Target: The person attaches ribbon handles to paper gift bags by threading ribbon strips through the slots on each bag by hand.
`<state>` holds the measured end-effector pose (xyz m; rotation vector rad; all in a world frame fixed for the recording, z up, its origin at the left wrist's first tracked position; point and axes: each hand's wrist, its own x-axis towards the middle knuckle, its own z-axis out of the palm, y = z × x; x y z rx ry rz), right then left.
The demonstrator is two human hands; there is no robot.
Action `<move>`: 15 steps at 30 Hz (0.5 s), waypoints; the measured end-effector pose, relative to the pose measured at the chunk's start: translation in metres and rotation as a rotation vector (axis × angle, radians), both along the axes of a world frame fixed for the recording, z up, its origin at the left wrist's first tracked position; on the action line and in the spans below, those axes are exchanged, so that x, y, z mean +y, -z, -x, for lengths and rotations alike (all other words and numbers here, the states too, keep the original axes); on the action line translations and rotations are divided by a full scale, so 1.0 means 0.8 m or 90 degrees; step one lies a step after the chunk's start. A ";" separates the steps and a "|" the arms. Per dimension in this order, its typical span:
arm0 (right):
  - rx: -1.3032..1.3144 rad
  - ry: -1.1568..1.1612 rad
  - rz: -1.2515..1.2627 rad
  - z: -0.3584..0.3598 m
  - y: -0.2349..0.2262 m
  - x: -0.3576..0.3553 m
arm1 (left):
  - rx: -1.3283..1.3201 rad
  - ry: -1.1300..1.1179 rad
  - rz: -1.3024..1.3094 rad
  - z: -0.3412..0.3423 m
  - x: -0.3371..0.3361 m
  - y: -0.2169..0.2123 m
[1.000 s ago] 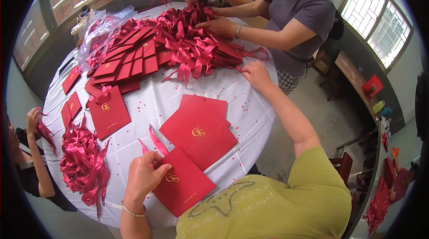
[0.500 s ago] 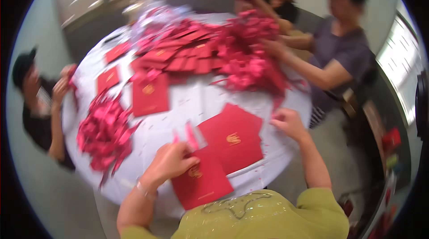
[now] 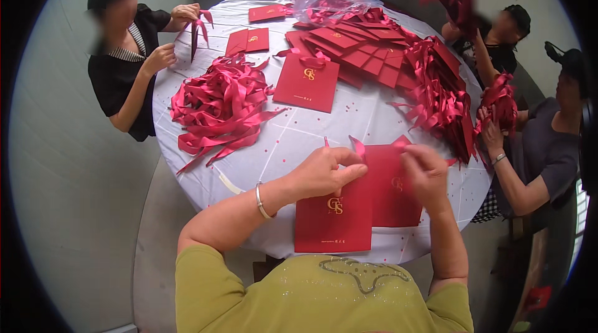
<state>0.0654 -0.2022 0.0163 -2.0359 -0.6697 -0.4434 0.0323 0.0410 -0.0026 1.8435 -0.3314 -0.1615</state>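
Observation:
Near me on the table, a red paper bag (image 3: 334,224) with a gold emblem lies partly over another red bag (image 3: 395,190). My left hand (image 3: 327,172) is closed at the upper edge of the front bag, thumb and curled fingers on it. Short pink ribbon ends (image 3: 357,147) stick up behind that hand. Over the second bag is my right hand (image 3: 426,174), blurred, its fingers drawn together. A bit of pink ribbon (image 3: 400,142) shows at its fingertips. How the ribbon runs through the bags is hidden by my hands.
Loose pink ribbons (image 3: 218,106) lie in a heap at left. A ribboned red bag (image 3: 306,83) lies beyond my hands, before piled bags (image 3: 355,50). Ribboned bags (image 3: 445,103) crowd the right. Co-workers' hands (image 3: 163,56) hold something ribboned at left; others at right hold ribbon bunches.
The whole view has swung, showing more of the left co-worker. My right hand has come in closer to my left. The front bag now lies straighter before me.

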 end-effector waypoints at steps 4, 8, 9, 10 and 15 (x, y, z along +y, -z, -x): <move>-0.101 -0.175 0.134 0.018 -0.010 0.054 | -0.356 -0.273 -0.144 -0.028 0.036 -0.008; -0.075 -0.165 0.118 -0.005 0.006 0.040 | -0.445 -0.661 -0.784 -0.056 0.126 -0.010; -0.004 -0.151 0.092 -0.009 0.010 0.031 | -0.285 -0.618 -0.781 -0.057 0.138 -0.004; 0.067 -0.136 0.066 -0.013 0.013 0.023 | -0.129 -0.569 -0.770 -0.059 0.149 0.001; 0.109 -0.100 0.047 -0.002 0.014 -0.010 | -0.225 -0.536 -0.793 -0.097 0.214 0.028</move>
